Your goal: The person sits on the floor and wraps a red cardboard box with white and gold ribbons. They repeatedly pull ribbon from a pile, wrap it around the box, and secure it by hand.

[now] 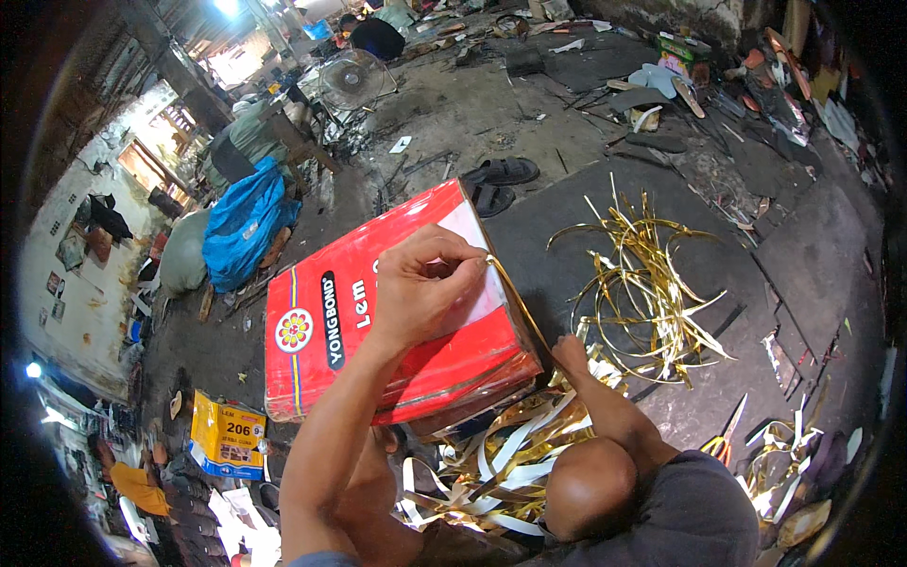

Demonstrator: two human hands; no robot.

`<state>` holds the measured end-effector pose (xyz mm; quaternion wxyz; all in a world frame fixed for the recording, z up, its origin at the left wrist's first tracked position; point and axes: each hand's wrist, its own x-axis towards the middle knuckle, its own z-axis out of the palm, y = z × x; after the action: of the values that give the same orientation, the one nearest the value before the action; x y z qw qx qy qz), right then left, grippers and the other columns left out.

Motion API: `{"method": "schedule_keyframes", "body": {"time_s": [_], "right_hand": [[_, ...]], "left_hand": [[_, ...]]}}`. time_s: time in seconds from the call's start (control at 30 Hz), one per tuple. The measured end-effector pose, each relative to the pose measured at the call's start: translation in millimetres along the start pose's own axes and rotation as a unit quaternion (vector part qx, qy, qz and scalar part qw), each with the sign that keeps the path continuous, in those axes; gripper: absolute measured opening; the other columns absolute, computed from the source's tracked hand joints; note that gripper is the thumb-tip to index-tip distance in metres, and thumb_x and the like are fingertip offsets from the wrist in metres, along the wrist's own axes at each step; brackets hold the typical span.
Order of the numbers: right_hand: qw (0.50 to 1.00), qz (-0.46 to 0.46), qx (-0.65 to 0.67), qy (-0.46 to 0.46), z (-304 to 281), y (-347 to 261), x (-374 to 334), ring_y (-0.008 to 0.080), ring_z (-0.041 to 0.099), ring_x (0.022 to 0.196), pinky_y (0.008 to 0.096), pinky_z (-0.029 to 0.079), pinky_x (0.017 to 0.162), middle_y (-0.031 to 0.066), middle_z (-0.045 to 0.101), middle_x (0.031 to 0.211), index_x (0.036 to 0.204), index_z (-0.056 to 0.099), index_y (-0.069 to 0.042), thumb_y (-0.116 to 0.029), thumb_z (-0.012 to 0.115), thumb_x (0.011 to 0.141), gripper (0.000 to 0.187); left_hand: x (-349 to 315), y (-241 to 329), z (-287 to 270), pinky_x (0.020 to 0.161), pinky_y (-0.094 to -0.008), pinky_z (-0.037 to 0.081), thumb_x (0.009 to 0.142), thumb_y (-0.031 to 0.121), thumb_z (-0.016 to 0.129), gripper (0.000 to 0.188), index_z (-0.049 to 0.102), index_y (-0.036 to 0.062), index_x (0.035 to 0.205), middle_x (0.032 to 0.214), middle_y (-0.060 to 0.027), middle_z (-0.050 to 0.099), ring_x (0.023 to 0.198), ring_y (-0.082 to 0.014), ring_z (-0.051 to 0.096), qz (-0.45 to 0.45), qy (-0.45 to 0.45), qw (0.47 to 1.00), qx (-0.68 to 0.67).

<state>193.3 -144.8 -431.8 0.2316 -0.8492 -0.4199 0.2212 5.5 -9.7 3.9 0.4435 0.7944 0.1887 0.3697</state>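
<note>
A large red cardboard box [326, 274] stands in front of me, with a whitish patch [477, 307] along its right-hand side. Over that patch is my left hand [430, 279], thumb and forefinger pinched on the end of a thin gold strip [520, 302]. The strip runs down past the box's right edge towards my right hand [570, 355]. That hand is closed beside the box, and the strip appears to pass into it; its fingertips are partly hidden. Many gold and white strips [510, 454] lie heaped below the box by my bare knee [590, 477].
A loose tangle of gold strips [652, 293] lies on a dark mat to the right. Scissors [726, 433] with orange handles lie at lower right. Black sandals [505, 172] sit beyond the box. A blue sack [248, 227], a fan [354, 80] and a yellow carton [227, 435] are leftward.
</note>
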Motion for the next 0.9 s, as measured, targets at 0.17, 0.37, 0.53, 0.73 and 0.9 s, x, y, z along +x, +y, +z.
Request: {"method": "schedule_keyframes", "body": {"time_s": [0.17,0.37,0.53,0.73,0.9], "right_hand": [[0.996,0.077,0.019,0.032,-6.8,-18.6,-11.4,0.0484,0.072,0.090,0.0538,0.059,0.083,0.0317,0.071,0.089,0.097,0.071,0.008,-0.013,0.061,0.085,0.026],[0.992,0.117,0.019,0.047,-5.9,-13.1,-8.1,0.0453,0.073,0.095,0.0531,0.059,0.084,0.0292,0.073,0.099,0.105,0.066,0.004,-0.017,0.061,0.088,0.028],[0.985,0.157,-0.030,0.070,-36.5,-24.2,-12.5,0.0447,0.074,0.094,0.0540,0.059,0.083,0.0270,0.074,0.098,0.113,0.062,0.004,-0.017,0.055,0.094,0.029],[0.993,0.066,-0.093,0.025,-47.4,17.3,-18.7,0.0458,0.074,0.091,0.0561,0.060,0.079,0.0298,0.073,0.094,0.112,0.054,0.002,-0.013,0.049,0.097,0.022],[0.952,0.154,0.266,0.005,-54.5,69.1,-0.7,0.0332,0.063,0.059,0.0490,0.049,0.054,0.0173,0.060,0.065,0.081,0.067,-0.004,-0.018,0.057,0.092,0.021]], "left_hand": [[-4.3,8.0,-7.6,0.061,-0.0252,0.051,0.083,-0.007,0.073,0.010,0.078,0.0009,0.087,0.086,-0.0058,0.070,0.074,-0.0093,0.065,0.110,-0.001,0.986,0.128],[2.9,4.6,-13.7,0.069,-0.0270,0.054,0.082,-0.007,0.073,0.019,0.080,0.0035,0.096,0.088,-0.0086,0.071,0.079,-0.0147,0.069,0.256,-0.038,0.941,0.220],[-13.4,6.2,-21.4,0.079,-0.0319,0.055,0.083,-0.001,0.075,0.025,0.081,0.0071,0.106,0.097,-0.0081,0.071,0.089,-0.0204,0.069,0.164,-0.045,0.972,0.165],[-10.3,13.5,-22.9,0.104,-0.0425,0.046,0.082,0.013,0.074,0.034,0.080,0.0154,0.116,0.120,-0.0078,0.069,0.114,-0.0300,0.060,0.228,-0.063,0.926,0.293],[-3.1,15.5,-8.1,0.101,-0.0435,0.050,0.085,0.014,0.073,0.028,0.079,0.0135,0.113,0.129,-0.0099,0.068,0.117,-0.0329,0.060,0.274,-0.054,0.918,0.283]]}}
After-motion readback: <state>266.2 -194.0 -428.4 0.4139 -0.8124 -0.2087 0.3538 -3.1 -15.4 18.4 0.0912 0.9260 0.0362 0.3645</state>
